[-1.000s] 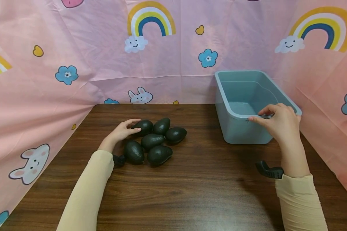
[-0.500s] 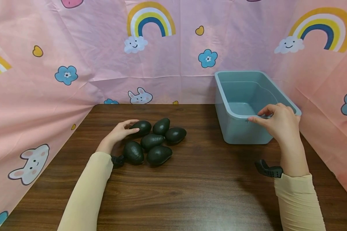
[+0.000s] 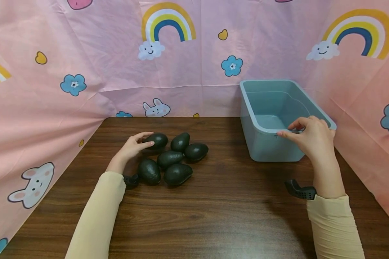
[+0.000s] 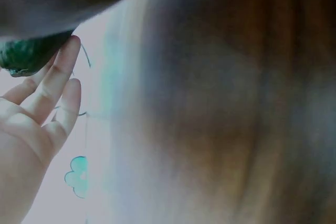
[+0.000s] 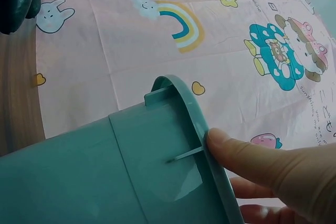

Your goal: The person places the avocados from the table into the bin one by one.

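Observation:
At the back left of the group, my left hand (image 3: pixel 131 146) grips a dark green avocado (image 3: pixel 158 141), thumb on its near side and fingers behind. In the left wrist view the end of that avocado (image 4: pixel 31 56) shows against the fingers; a dark blurred shape covers much of the picture. More avocados (image 3: pixel 170 158) lie close together beside it on the table. Over on the right, my right hand (image 3: pixel 311 138) pinches the near rim of a blue-grey plastic bin (image 3: pixel 273 145). In the right wrist view the thumb presses on the outside of the bin's rim (image 5: pixel 199 124).
The brown wooden table (image 3: pixel 194 219) runs back to a pink printed cloth (image 3: pixel 210 64) that also hangs along both sides. The bin stands at the table's back right, upright, its open top upward. A black wrist strap mount (image 3: pixel 300 190) sits at the right wrist.
My left hand has drawn the gripped avocado slightly left and away from its neighbour, with a small rise at the end. The right hand stays on the bin's rim.

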### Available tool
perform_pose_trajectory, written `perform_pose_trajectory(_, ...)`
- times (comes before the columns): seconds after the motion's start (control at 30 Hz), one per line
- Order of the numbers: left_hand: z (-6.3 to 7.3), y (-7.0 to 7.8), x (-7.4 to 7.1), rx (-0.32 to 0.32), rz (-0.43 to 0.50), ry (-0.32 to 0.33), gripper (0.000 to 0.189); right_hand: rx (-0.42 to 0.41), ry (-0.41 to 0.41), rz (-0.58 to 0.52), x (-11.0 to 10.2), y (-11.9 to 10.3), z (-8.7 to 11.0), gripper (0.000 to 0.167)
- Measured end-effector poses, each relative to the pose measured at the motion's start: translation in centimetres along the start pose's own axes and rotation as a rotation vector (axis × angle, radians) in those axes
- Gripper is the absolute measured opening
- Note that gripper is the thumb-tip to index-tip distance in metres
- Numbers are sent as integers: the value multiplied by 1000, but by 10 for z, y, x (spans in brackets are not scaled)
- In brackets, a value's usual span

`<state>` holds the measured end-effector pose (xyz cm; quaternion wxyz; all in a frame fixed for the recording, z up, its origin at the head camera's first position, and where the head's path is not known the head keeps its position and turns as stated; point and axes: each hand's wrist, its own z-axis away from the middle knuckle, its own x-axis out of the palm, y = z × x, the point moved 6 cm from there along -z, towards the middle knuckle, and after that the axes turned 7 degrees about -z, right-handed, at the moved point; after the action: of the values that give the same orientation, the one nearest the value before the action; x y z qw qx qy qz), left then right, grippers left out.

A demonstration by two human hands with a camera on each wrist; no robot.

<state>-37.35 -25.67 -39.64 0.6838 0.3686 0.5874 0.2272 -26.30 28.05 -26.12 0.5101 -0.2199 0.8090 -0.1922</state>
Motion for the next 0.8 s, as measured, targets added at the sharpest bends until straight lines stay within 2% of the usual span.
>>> perform_pose_trajectory(0.13, -2, -8, -5, 22, -27, 48, 65, -2, 4, -3, 0, 0, 0, 50)
perform_pose_trajectory(0.27, 0, -5, -8, 42, -17, 74, 64, -4, 6, 1, 0, 0, 0, 50)
perform_pose_trajectory(0.37, 4, 5, -10, 56, 0, 88, 62, -2, 6, 3, 0, 0, 0, 50)
perform_pose_trajectory(0.6, 23, 44, -14, 89, 11, 144, 55, -5, 10, -5, 0, -1, 1, 49)
perform_pose_trajectory(0.7, 27, 51, -15, 106, -21, 184, 52, -11, 13, -8, 0, -1, 1, 50)
perform_pose_trajectory(0.8, 26, 49, -16, 125, -31, 221, 50, -17, 15, -11, 0, -1, 2, 49)
